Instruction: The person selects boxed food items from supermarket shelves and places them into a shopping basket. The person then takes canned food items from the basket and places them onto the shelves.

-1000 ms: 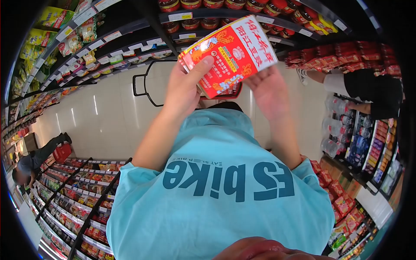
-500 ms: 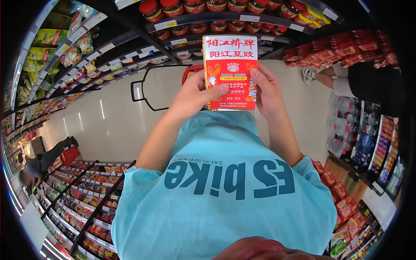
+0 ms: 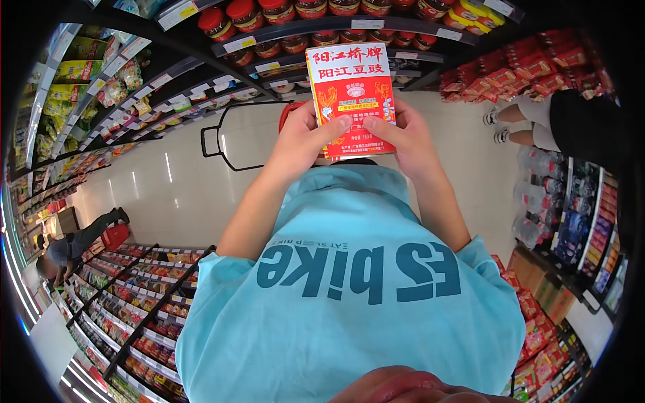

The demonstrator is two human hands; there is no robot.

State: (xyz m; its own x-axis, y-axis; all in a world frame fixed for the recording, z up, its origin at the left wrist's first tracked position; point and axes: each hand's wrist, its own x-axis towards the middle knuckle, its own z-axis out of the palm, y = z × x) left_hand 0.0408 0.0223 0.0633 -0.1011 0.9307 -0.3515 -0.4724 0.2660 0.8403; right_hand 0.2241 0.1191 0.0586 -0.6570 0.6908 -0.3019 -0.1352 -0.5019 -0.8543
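A red and white box of fermented black beans (image 3: 353,84) is held upright in front of my chest, its printed front facing me. My left hand (image 3: 309,138) grips the box's left edge, thumb lying across the front and fingers hidden behind. On the right edge, my right hand (image 3: 406,134) also holds it, thumb pressed on the lower front. Both thumb tips nearly meet over the small print. Partly hidden behind my left hand is a red basket (image 3: 287,113) with a long black handle (image 3: 218,138) reaching left.
Shelves with red-lidded jars (image 3: 277,10) stand ahead. Bagged goods (image 3: 74,70) fill the left shelves. Stacked red packs (image 3: 517,70) are at the right, near another person's legs (image 3: 521,127) and bottled drinks (image 3: 537,195). A second person (image 3: 74,245) bends at the far left shelf.
My right thumb has moved down and inward across the box front. The box has shifted slightly up and left in view. More of the right-hand person's legs shows.
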